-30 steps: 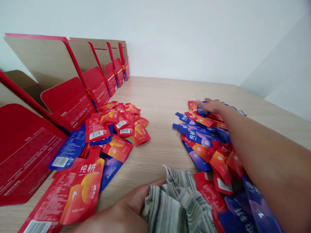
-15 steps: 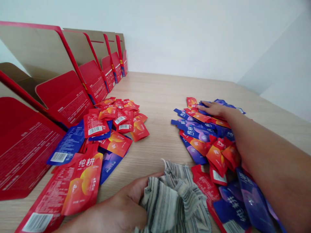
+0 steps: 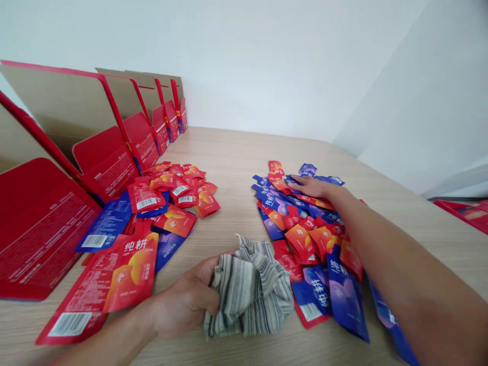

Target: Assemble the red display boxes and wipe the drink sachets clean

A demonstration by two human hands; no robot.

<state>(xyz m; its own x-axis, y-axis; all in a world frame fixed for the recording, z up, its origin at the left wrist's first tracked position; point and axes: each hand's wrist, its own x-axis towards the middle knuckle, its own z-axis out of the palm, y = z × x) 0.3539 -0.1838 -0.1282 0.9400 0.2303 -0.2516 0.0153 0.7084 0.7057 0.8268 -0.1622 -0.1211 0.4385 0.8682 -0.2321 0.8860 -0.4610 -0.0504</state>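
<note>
Crumpled in my left hand is a grey striped cloth, its fingers closed around one side and the rest resting over the table. My right hand lies flat with fingers stretched out on the far part of a heap of blue and red pouches. A blue pouch and a red-orange small pouch are at the near part of that heap, beside my right forearm. The forearm hides some of the pouches.
Left of my hands is another heap, with a large red pouch in front and small red packets behind. Open red cardboard boxes stand in a row along the left. A white wall closes off the back of the wooden table.
The view has shifted, bringing more of the right side into sight. My right hand has slid slightly nearer over the pouches, and a blue pouch now shows beyond it. My left hand keeps the cloth.
</note>
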